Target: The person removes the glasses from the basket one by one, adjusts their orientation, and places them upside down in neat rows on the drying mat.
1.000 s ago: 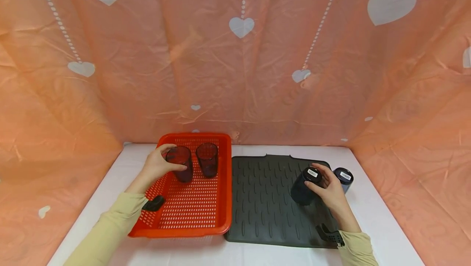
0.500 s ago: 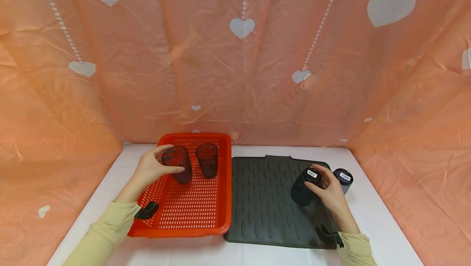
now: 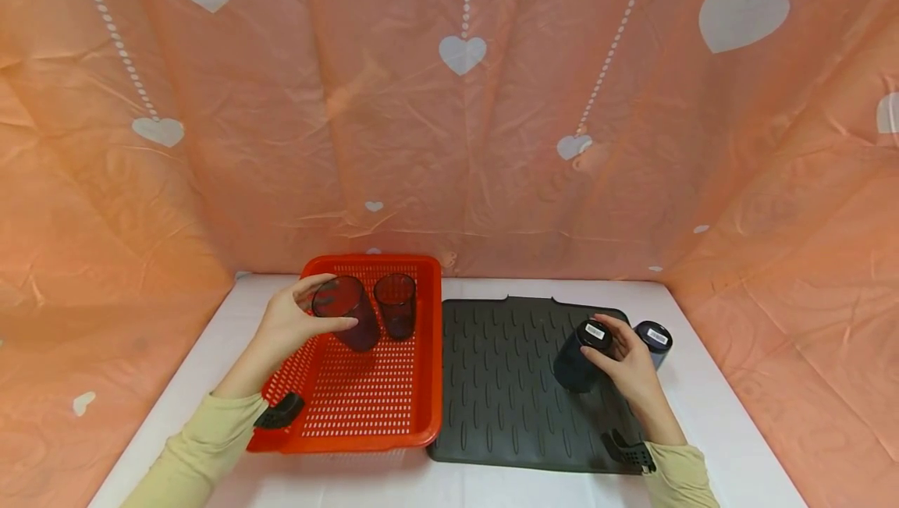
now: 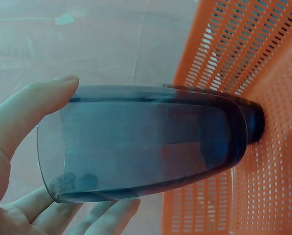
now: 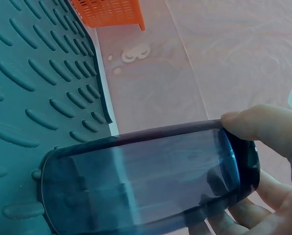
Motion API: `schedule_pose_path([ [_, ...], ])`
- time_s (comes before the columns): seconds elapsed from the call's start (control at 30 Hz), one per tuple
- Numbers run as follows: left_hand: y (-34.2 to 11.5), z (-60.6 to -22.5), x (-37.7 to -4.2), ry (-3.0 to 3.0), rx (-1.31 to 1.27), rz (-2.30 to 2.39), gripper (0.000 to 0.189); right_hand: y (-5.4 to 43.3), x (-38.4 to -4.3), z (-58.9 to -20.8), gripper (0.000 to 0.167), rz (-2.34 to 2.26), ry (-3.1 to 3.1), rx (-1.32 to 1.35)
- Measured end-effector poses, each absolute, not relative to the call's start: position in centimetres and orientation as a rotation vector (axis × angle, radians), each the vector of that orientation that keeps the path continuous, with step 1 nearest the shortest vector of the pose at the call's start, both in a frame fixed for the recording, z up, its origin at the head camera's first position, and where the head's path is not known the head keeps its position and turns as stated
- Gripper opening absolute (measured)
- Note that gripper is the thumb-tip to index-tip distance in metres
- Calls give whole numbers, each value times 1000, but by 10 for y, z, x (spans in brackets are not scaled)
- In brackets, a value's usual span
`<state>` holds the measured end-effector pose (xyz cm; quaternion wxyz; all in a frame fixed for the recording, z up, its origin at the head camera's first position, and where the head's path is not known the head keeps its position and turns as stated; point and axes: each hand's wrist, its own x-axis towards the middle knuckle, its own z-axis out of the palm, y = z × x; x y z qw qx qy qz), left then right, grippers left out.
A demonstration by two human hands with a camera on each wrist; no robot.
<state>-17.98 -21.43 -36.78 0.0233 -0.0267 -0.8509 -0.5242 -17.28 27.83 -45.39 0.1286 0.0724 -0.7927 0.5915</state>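
My left hand (image 3: 298,313) grips a dark tinted drinking glass (image 3: 358,321) near its rim, thumb on one side and fingers on the other. The glass is mouth up and tilted, over the orange-red basket (image 3: 428,383). Beside it in the basket stands a second tinted glass (image 3: 397,313); in the left wrist view it is mostly hidden behind the held one. On the right, my right hand (image 3: 632,364) holds another dark glass (image 5: 141,181) by its base. That glass is upside down, rim right at the ribbed black mat (image 3: 506,383), a barcode sticker on its base.
One more upside-down glass (image 3: 655,340) with a sticker stands behind my right hand, at the mat's right edge. Basket and mat lie side by side on a white table (image 3: 351,484). An orange curtain (image 3: 463,180) with hearts encloses the back and sides.
The left hand first drew slightly left with its glass; now the glass tilts more, its base swung right toward the other glass. The right hand and its glass stay nearly still.
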Motion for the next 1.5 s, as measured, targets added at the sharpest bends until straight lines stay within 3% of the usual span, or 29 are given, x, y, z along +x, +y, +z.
schedule_pose_path([
  [0.8, -186, -376, -174, -2092, 51, -2293, 59, 282, -172, -454, 59, 1733, -2363, 166],
  [1.5, -150, -393, -174, -1919, 150, -2486, 52, 281, -174, -450, 60, 1714, -2375, 176],
])
